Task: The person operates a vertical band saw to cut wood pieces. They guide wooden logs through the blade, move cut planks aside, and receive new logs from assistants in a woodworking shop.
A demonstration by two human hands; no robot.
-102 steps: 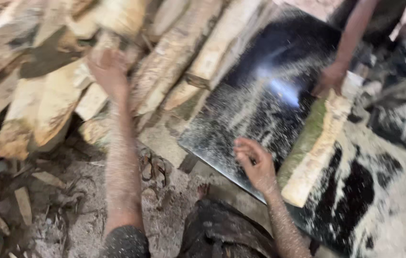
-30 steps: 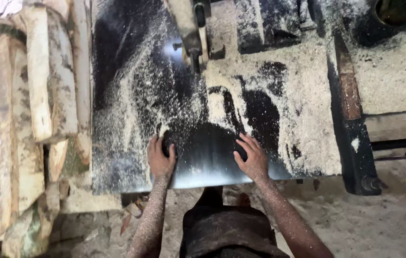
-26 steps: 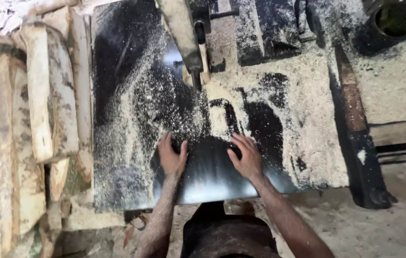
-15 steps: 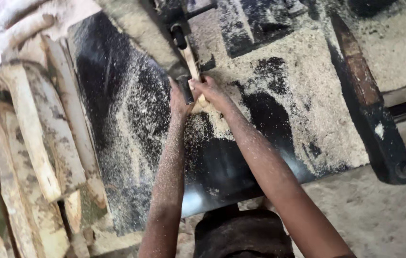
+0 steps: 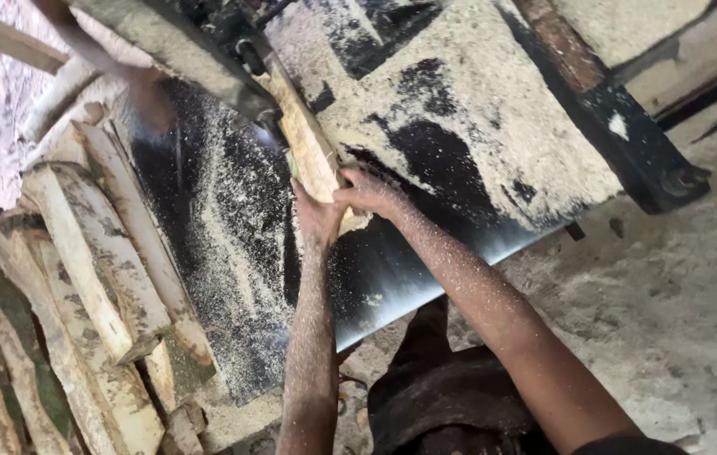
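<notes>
We see no packages, labels or signs; only a small white patch (image 5: 620,126) marks the dark beam (image 5: 611,109) that crosses the upper right of the worktop (image 5: 426,261), a dark, shiny metal sheet heavily dusted with pale sawdust (image 5: 502,126). Our left hand (image 5: 318,217) and right hand (image 5: 368,192) meet at the near end of a pale wooden strip (image 5: 308,143), which lies on the worktop and runs up and away from us toward a dark machine part (image 5: 232,50) at the top. The left hand presses against the strip's end from the left side, and the right hand closes over it from the right; both hands touch the wood. To the left of the worktop, rough split wood slabs (image 5: 97,270) lie stacked side by side. Blurred in the upper left, another person's hand (image 5: 149,94) reaches over the worktop's far corner.
</notes>
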